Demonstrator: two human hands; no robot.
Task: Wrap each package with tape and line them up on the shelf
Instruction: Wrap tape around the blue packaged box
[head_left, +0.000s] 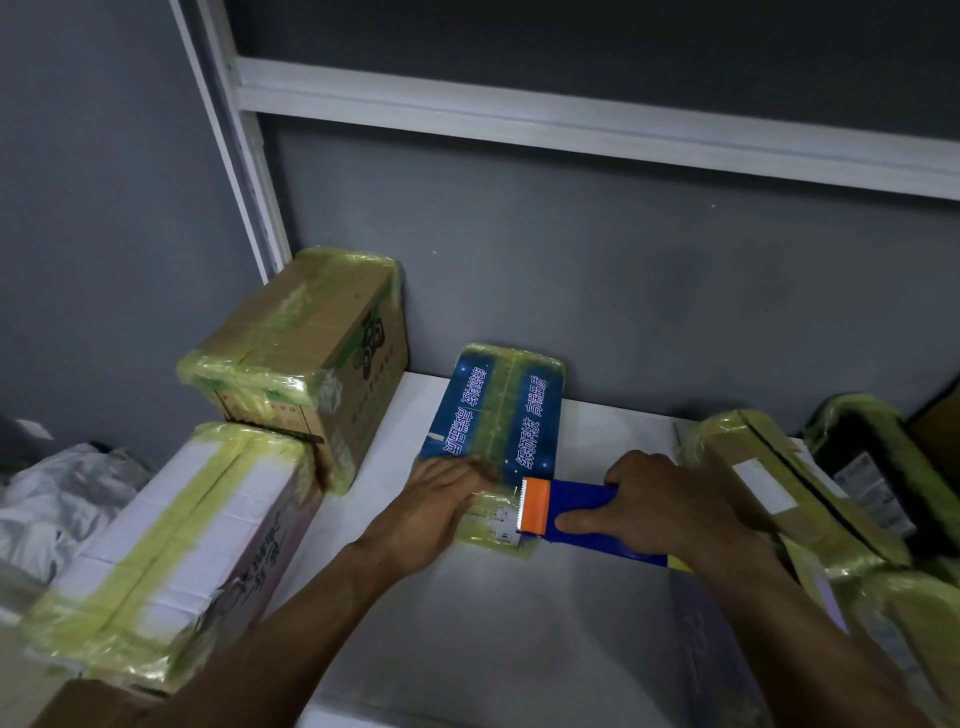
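Grey wall (623, 286) behind, white shelf (493, 623) w/ taped boxes (311, 353) stacked left, more pkgs (769, 478) right. Blue pkg (498, 410) lies flat mid-shelf, far end at the wall. It's thin, prob. light, slick under tape, so pin it flat, don't pinch. Your right hand (665, 499) grips the tape dispenser (576, 512) at the pkg's near edge. Your left hand (441, 499) presses the pkg, fingers straight.

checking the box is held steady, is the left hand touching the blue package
Touching. The head view shows the left hand lying flat on the near end of the blue package.
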